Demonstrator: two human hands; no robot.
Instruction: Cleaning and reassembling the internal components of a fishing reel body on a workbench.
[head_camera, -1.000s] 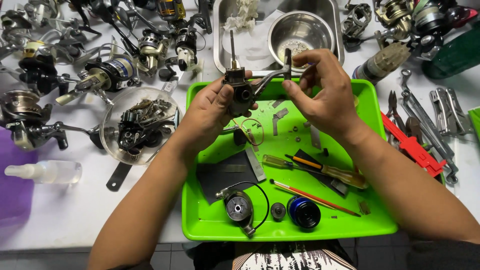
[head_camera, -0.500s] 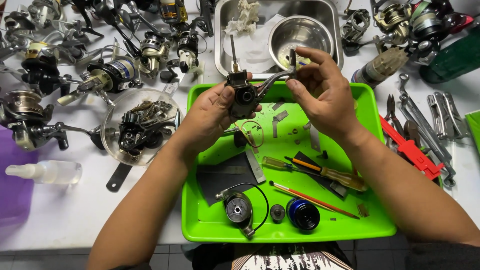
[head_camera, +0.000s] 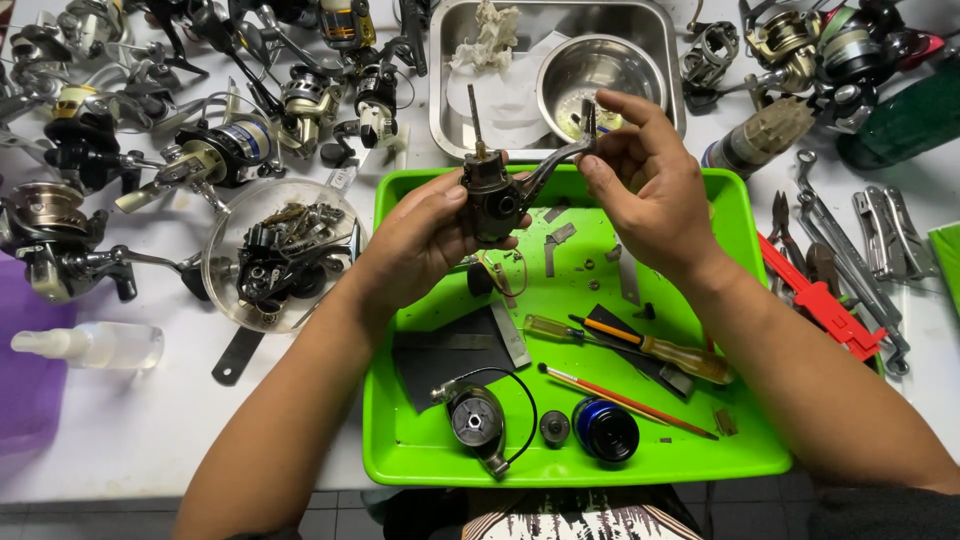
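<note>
**Dark metal reel body being held over the green tray**

Dark, worn metal is showing all over the reel body (head_camera: 492, 195), a stripped fishing-reel housing with a thin shaft standing up from its top and a curved crank handle (head_camera: 556, 160) sweeping out to one side. The left hand (head_camera: 425, 240) is wrapping closed around the body, thumb pressing on its front. The right hand (head_camera: 650, 190) is pinching the handle's knob between thumb and fingertips, its other fingers curling loosely. Both are hovering above the far end of the green tray (head_camera: 400, 440), which is lying under and nearer than the hands, holding a rotor with bail wire (head_camera: 478, 420), a blue spool (head_camera: 605, 430), a wooden-handled screwdriver (head_camera: 650, 348), a red brush (head_camera: 625, 400) and small metal bits. Just beyond the hands, a steel pan (head_camera: 445, 110) is holding a steel bowl (head_camera: 590, 70) and crumpled paper (head_camera: 487, 35). Left of the left hand, a clear dish (head_camera: 225, 250) is carrying dark reel parts.
</note>
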